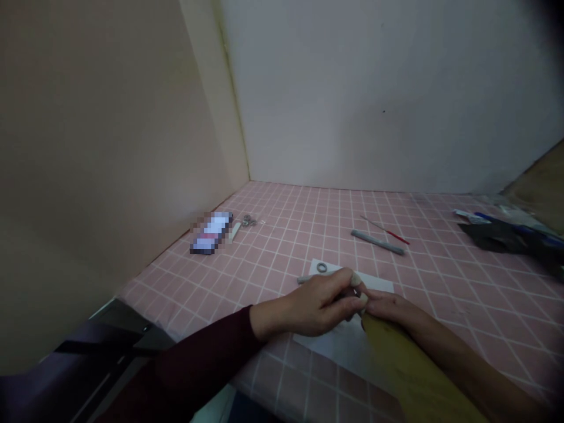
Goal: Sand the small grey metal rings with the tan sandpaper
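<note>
My left hand (326, 302) reaches in from the lower left above a white sheet (374, 282), its thumb and fingers pinched together. Whatever small thing they grip is too small to make out. My right hand (388, 305) meets it at the fingertips, closed, with its own hold hidden. A yellow sheet (409, 370) hangs below and along my right hand and forearm. Just beyond my left hand, a small grey ring (322, 267) lies on the white sheet. A grey stick (303, 280) shows partly from behind my left hand.
On the pink checked tabletop (282, 247), a phone (212, 233), a white strip (235, 232) and small metal rings (248, 221) lie left. A grey bar (378, 242) and a thin red-handled tool (397, 237) are beyond my hands. Dark material (493, 235) lies right. Walls border the table.
</note>
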Action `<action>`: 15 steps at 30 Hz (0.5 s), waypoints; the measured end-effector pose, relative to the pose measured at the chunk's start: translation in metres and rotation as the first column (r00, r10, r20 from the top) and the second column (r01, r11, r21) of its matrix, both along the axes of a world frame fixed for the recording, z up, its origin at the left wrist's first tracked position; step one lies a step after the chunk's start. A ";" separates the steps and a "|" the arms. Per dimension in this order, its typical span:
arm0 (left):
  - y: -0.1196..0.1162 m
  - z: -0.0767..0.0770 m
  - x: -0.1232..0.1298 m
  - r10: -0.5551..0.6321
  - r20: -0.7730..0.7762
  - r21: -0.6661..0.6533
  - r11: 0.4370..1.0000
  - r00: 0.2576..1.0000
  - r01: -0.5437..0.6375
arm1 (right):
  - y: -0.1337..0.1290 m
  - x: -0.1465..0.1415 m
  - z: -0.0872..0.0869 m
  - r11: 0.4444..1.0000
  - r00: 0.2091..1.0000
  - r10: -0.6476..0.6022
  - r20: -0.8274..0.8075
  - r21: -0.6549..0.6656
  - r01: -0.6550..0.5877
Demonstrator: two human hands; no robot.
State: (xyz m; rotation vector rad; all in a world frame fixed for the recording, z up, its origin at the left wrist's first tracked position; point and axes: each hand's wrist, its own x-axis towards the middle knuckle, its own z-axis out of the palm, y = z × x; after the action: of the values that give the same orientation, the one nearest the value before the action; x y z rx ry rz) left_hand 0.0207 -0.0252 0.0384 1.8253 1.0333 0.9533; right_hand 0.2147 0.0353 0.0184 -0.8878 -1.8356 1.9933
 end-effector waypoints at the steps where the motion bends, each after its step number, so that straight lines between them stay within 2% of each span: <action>1: 0.000 0.000 0.000 0.006 -0.019 0.021 1.000 1.000 -0.005 | 0.000 0.000 0.001 0.999 1.000 0.006 0.004 -0.042 -0.006; 3: 0.000 0.000 -0.001 0.003 -0.047 0.024 1.000 0.999 -0.002 | 0.000 -0.001 0.003 0.993 1.000 0.021 0.024 -0.116 -0.018; 4: 0.001 0.000 -0.001 0.002 -0.063 0.007 1.000 0.998 -0.002 | 0.000 -0.001 0.004 0.995 0.999 0.011 0.036 -0.099 -0.007; 6: 0.003 -0.001 -0.002 0.014 -0.098 -0.054 0.998 0.995 -0.019 | 0.001 -0.001 0.007 0.998 0.996 -0.048 0.071 0.033 0.045; 8: 0.004 -0.002 -0.002 0.037 -0.123 -0.119 0.992 0.992 -0.052 | 0.000 -0.002 0.007 0.971 0.985 -0.142 0.098 0.206 0.119; 9: 0.005 -0.003 -0.002 0.041 -0.117 -0.144 0.988 0.992 -0.058 | 0.000 -0.002 0.007 0.960 0.980 -0.170 0.107 0.241 0.141; 10: 0.004 -0.002 -0.002 0.036 -0.097 -0.159 0.986 0.995 -0.051 | 0.000 -0.001 0.006 0.965 0.978 -0.173 0.114 0.219 0.145; 12: 0.003 0.000 -0.001 -0.005 -0.026 -0.152 0.988 1.000 0.001 | 0.001 0.000 0.003 0.995 0.989 -0.102 0.106 0.027 0.100; 14: 0.000 0.002 -0.001 -0.043 0.036 -0.104 0.994 0.998 0.047 | 0.002 0.002 0.000 0.981 0.998 -0.005 0.065 -0.194 0.018; 15: -0.001 0.002 -0.001 -0.051 0.045 -0.080 0.995 0.998 0.054 | 0.002 0.002 -0.002 0.967 0.999 0.022 0.045 -0.256 -0.010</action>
State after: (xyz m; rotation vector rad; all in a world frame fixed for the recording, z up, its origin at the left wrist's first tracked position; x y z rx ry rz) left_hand 0.0201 -0.0261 0.0408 1.7490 0.9792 0.9023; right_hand 0.2170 0.0376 0.0168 -1.0010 -1.6367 2.2746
